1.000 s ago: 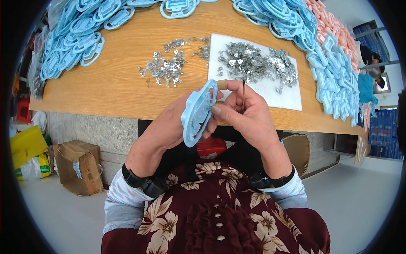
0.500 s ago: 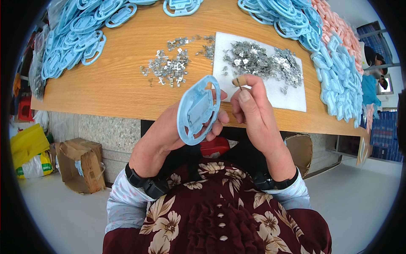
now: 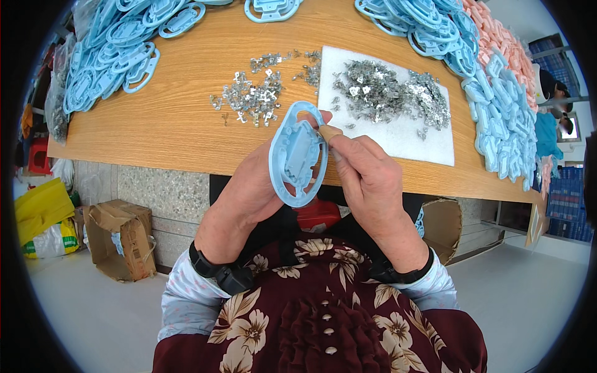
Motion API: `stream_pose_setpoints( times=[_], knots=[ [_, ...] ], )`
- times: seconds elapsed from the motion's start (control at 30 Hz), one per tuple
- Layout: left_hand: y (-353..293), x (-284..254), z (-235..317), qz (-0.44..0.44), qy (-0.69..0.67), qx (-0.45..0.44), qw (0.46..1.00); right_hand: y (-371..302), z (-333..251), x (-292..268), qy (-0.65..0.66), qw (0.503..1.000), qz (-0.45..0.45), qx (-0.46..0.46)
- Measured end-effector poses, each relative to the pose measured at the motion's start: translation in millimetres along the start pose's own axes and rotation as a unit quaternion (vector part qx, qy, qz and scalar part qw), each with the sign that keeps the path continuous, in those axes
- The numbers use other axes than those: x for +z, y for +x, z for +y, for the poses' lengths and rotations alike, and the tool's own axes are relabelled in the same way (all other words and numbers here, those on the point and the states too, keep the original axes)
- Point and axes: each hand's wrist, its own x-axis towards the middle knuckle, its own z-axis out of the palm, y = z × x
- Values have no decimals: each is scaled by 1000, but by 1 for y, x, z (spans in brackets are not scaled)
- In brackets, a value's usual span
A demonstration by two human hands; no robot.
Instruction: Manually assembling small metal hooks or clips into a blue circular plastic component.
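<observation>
My left hand point(image 3: 256, 181) grips a light blue oval plastic housing point(image 3: 301, 155) with handle-like openings. It is held up on edge, its ribbed inner side showing, above the table's near edge. The thumb and bandaged index finger of my right hand point(image 3: 368, 177) are pinched together at the housing's upper right rim. The small thin metal piece seen between them a moment ago is now hidden by the fingers. Beyond my hands, small metal clips point(image 3: 252, 99) lie loose on the wooden table, and a larger heap of metal clips point(image 3: 373, 90) rests on a white foam sheet point(image 3: 423, 149).
Blue housings are piled at the far left point(image 3: 112, 56) and far right point(image 3: 429, 28) of the table point(image 3: 161, 124). Smaller blue parts point(image 3: 500, 124) and pink parts point(image 3: 497, 37) cover its right side. Cardboard boxes point(image 3: 121, 239) stand on the floor below.
My right hand has moved left and slightly down, bringing its pinched fingers from beside the housing onto its rim. The housing has shifted slightly right and up in my left hand.
</observation>
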Motion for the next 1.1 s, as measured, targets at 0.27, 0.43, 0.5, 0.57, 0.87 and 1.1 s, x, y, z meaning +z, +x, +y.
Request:
stream_pose_setpoints(
  times=[0.27,0.43,0.5,0.57,0.87,1.1],
  knots=[
    [9,1,-1,3,-29,-30,999,-10,6,8,-32,994,12,-102],
    [7,4,5,-47,-28,-40,998,-11,-4,-6,104,994,4,21],
    [5,8,9,-42,107,-25,993,-18,7,-26,359,922,-22,142],
    [9,26,5,-3,328,18,945,-22,21,-46,542,815,-31,204],
    [-5,52,-9,-131,521,134,833,-84,31,-105,355,858,88,361],
    [-54,1,22,-66,478,3,876,-235,119,-207,208,849,163,458]
  ],
)
